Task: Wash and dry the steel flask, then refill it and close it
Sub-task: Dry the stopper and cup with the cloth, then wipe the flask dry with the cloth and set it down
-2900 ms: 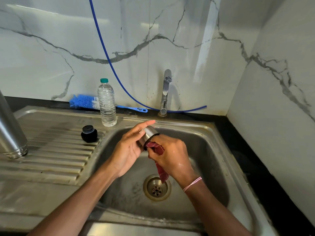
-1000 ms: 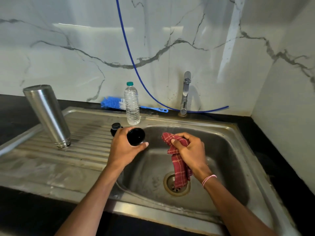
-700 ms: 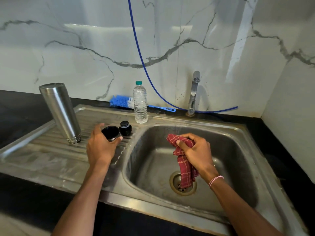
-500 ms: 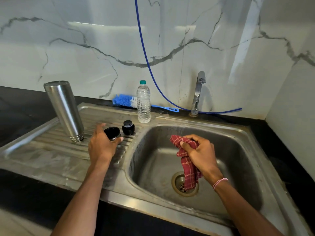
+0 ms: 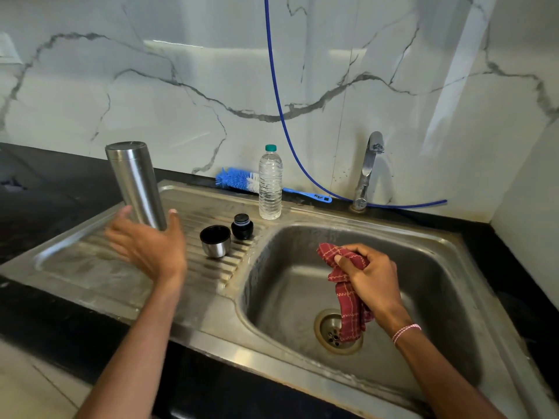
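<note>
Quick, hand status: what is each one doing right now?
Left hand: open, fingers spread beside the flask, not gripping it.
Right hand: holding the cloth.

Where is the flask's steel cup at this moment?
In the head view the steel cup stands mouth-up on the ribbed drainboard, left of the basin, beside the black stopper and right of the left hand.

No legible text, label, brand or number anywhere.

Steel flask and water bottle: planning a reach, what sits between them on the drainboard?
Head view: a steel cup and a black stopper stand between the steel flask and the water bottle.
</note>
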